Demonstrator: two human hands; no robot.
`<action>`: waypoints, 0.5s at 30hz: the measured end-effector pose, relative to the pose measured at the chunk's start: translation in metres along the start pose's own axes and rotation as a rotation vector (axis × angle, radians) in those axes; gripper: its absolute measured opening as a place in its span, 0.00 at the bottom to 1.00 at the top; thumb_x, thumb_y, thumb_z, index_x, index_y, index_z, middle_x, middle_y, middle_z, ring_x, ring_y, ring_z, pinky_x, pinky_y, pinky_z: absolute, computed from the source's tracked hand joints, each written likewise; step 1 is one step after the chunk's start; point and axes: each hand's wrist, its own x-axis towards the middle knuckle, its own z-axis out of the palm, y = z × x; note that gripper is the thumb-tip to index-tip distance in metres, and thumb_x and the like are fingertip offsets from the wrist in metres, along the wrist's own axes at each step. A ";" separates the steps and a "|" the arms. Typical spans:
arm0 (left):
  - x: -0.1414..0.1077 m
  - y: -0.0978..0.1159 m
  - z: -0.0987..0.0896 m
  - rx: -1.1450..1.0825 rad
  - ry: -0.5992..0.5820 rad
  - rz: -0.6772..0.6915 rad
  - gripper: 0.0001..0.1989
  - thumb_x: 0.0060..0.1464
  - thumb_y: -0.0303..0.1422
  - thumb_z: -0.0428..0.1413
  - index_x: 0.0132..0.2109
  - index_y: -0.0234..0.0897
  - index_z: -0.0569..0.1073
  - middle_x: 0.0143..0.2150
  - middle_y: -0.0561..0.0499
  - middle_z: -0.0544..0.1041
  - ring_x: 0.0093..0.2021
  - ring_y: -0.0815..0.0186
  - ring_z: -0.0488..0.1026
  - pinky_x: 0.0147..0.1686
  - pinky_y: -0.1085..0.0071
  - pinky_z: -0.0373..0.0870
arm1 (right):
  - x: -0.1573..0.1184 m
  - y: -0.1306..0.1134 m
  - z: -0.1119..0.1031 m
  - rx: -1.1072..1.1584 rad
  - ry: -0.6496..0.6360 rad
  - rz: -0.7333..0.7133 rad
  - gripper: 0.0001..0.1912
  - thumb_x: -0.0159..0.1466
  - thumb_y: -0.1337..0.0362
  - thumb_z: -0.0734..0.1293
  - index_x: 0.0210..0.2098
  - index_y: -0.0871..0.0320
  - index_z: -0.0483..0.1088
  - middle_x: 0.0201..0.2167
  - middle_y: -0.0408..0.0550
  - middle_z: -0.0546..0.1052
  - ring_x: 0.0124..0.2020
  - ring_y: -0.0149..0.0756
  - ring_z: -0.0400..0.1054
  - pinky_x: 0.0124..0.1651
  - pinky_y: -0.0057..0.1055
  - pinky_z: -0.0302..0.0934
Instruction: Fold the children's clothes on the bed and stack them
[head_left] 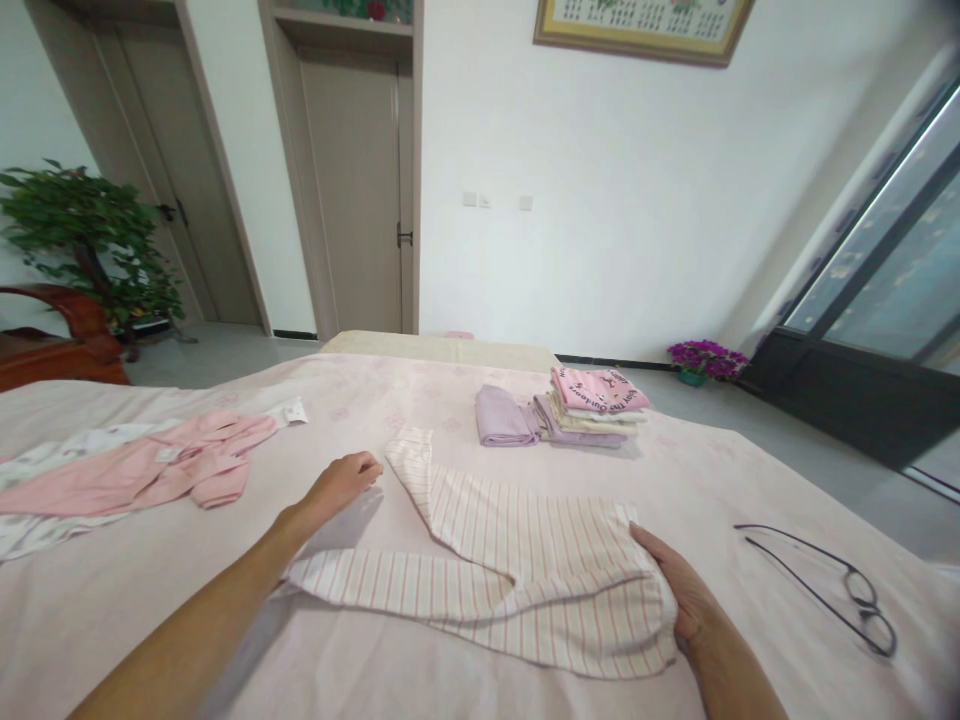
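Note:
A pair of cream trousers with pinkish stripes (pixel 525 530) lies spread sideways on the bed, its two legs pointing left and the waist at the right. My right hand (pixel 675 585) grips the waist end, thumb on top and the other fingers hidden beneath the cloth. Just left of the upper leg's cuff, my left hand (pixel 351 478) hovers over the sheet with curled fingers. A small gap separates it from the fabric, and nothing shows in it. The lower leg's end passes close to my left forearm.
Beyond the trousers sit a folded lilac garment (pixel 506 416) and a stack of folded clothes (pixel 592 405). Pink clothing (pixel 172 462) is spread at the left. Eyeglasses (pixel 859 590) lie at the right on the pale pink bedsheet (pixel 375 660).

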 end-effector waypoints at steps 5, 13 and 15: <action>0.011 0.050 0.031 0.006 0.103 0.009 0.25 0.57 0.52 0.47 0.49 0.38 0.73 0.48 0.41 0.76 0.48 0.55 0.73 0.45 0.65 0.64 | -0.008 0.003 0.004 -0.035 -0.061 -0.154 0.25 0.58 0.63 0.71 0.55 0.59 0.71 0.47 0.57 0.80 0.47 0.50 0.76 0.54 0.47 0.68; 0.021 0.064 0.072 -0.069 0.152 -0.127 0.17 0.42 0.32 0.60 0.42 0.35 0.72 0.53 0.34 0.70 0.57 0.44 0.67 0.50 0.56 0.63 | -0.005 0.004 0.008 -0.136 -0.057 -0.214 0.23 0.55 0.62 0.73 0.50 0.60 0.73 0.45 0.56 0.80 0.46 0.50 0.76 0.52 0.46 0.68; 0.026 0.052 0.069 -0.169 0.174 -0.170 0.10 0.41 0.27 0.58 0.36 0.36 0.72 0.47 0.38 0.73 0.53 0.48 0.70 0.49 0.58 0.64 | -0.003 0.004 0.007 -0.133 -0.041 -0.224 0.24 0.55 0.61 0.73 0.51 0.59 0.73 0.46 0.56 0.80 0.46 0.50 0.76 0.53 0.46 0.68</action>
